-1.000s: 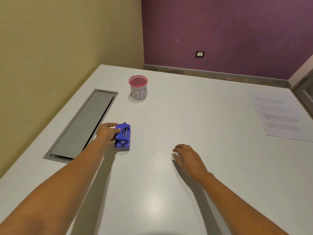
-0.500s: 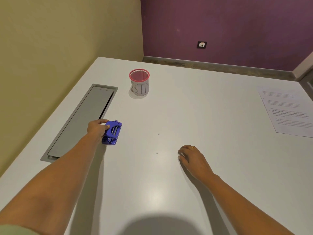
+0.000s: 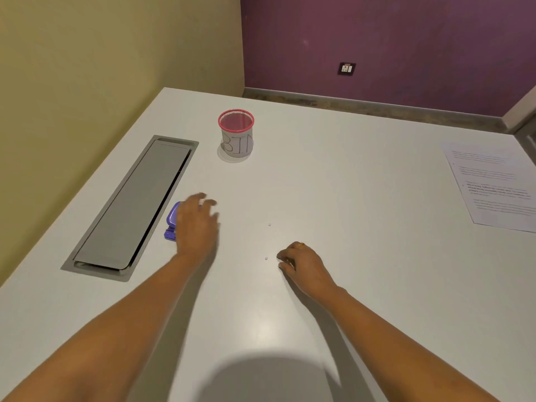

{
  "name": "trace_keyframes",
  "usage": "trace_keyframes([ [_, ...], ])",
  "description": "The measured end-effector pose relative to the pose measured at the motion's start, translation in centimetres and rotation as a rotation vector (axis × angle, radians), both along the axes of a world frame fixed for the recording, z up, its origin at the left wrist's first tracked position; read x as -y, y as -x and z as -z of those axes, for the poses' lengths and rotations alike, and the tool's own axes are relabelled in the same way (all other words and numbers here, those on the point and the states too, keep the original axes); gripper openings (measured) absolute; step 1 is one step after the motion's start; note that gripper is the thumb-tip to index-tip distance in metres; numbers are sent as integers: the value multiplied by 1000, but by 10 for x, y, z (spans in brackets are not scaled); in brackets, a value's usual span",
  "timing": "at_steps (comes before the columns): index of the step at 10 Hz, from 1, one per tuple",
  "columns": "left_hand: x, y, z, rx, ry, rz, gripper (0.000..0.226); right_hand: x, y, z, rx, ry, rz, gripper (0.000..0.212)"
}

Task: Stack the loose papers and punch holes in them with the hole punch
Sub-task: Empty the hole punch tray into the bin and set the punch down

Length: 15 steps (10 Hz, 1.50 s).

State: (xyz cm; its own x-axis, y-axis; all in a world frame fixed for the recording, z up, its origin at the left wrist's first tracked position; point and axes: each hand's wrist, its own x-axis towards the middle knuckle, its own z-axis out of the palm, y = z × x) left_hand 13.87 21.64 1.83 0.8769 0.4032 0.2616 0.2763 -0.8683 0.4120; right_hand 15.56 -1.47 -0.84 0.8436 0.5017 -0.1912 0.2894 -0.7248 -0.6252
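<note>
My left hand (image 3: 197, 224) hovers spread over the punch (image 3: 171, 221), beside the desk's (image 3: 333, 181) grey hatch (image 3: 130, 204). Right hand (image 3: 301, 264) curled, empty, on the desk. Papers (image 3: 493, 184) far right; bin (image 3: 236, 133) towards the purple wall (image 3: 406, 39).
</note>
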Motion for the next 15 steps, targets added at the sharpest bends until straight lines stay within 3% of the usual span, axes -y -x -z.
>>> trace_keyframes([
  [1, 22, 4, 22, -162, -92, 199, 34, -14, 1, 0, -58, -45, 23, 25],
  [3, 34, 7, 53, -331, 61, 110, 51, -30, 0, 5, -77, -114, 118, 23],
  [7, 38, 9, 59, -259, 16, 58, 48, -37, -1, 4, -104, -130, 159, 9],
  [9, 39, 9, 58, -268, 4, 48, 47, -38, 1, 2, -124, -119, 154, 11],
  [11, 39, 8, 58, -265, 4, 37, 46, -38, -16, -7, -348, -458, 504, 22],
  [15, 39, 7, 59, -257, -18, 24, 44, -58, -59, -2, -237, -341, 481, 10],
])
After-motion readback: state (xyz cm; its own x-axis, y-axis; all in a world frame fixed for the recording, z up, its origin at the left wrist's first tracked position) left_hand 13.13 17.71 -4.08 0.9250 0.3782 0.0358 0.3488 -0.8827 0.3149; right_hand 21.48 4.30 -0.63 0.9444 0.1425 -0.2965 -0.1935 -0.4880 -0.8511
